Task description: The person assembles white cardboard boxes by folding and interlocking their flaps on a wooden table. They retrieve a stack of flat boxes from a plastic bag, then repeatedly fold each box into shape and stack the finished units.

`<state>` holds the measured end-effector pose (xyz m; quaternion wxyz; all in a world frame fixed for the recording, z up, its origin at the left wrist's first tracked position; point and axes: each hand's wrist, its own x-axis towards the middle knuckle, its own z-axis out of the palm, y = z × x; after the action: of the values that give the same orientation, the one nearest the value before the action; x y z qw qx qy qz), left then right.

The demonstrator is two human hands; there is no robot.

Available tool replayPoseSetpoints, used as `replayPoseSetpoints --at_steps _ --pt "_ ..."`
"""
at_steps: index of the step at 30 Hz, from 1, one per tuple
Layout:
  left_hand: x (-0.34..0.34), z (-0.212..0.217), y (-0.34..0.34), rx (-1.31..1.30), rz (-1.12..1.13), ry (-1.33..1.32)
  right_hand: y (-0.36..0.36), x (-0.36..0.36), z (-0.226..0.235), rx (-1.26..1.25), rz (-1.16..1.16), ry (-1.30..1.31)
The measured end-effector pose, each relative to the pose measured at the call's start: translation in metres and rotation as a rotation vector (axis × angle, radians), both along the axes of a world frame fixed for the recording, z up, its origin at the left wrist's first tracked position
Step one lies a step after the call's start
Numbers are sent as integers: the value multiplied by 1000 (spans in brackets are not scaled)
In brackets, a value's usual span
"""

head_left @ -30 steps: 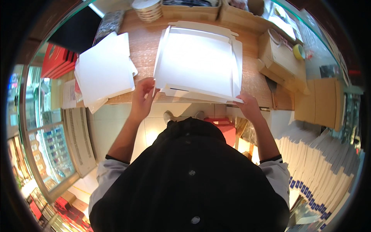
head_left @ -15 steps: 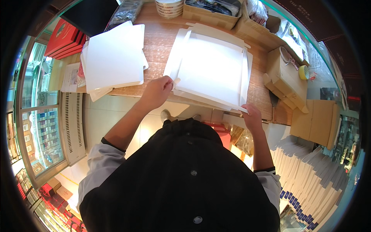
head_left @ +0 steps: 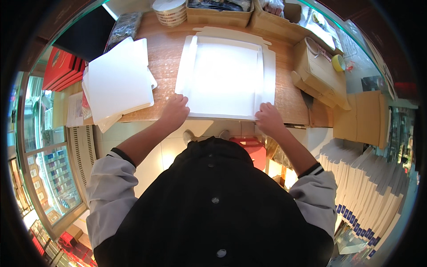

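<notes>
"White thin-card box blank (head_left: 227,75) with its side flaps spread: where does it lie?"

"On the brown wooden tabletop (head_left: 167,58), around its middle, front side running along the tabletop's near edge."

"And the hands?"

"Left hand (head_left: 175,110) has its fingers curled narrow on the blank's near left corner; right hand (head_left: 269,119) pinches the near right one. Some fingertips are hidden, so I can't tell just how they bear on the card."

"What might go wrong?"

"Uneven pressure is my worry: if one hand pushes harder, the front side could crease skew or a corner tear. A downward shove at the tabletop's edge might bend it over, too."

"Anything to mind nearby?"

"A loose stack of flat white card sheets (head_left: 118,80) on the tabletop's left part. Too strong a sideways tug could bump that; the tan cardboard carton (head_left: 313,73) on its right part sits farther off."
</notes>
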<state>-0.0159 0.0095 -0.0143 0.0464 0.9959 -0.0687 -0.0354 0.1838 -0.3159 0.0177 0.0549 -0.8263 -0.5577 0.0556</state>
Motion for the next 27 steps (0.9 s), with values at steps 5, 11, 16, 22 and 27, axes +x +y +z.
replayPoseSetpoints --at_steps 5,11,16,22,27 --pt "28 11 8 111 -287 188 11 32 -17 -83 370 4" --pt "47 24 8 -184 26 559 22 39 -19 -392 78 435" --pt "47 -1 13 -237 -61 253 18 35 -34 43 67 333" --pt "41 -4 4 -168 -59 120 21 28 -23 -75 -53 365" --pt "27 8 -5 -14 -215 80 6 21 -27 12 214 176"
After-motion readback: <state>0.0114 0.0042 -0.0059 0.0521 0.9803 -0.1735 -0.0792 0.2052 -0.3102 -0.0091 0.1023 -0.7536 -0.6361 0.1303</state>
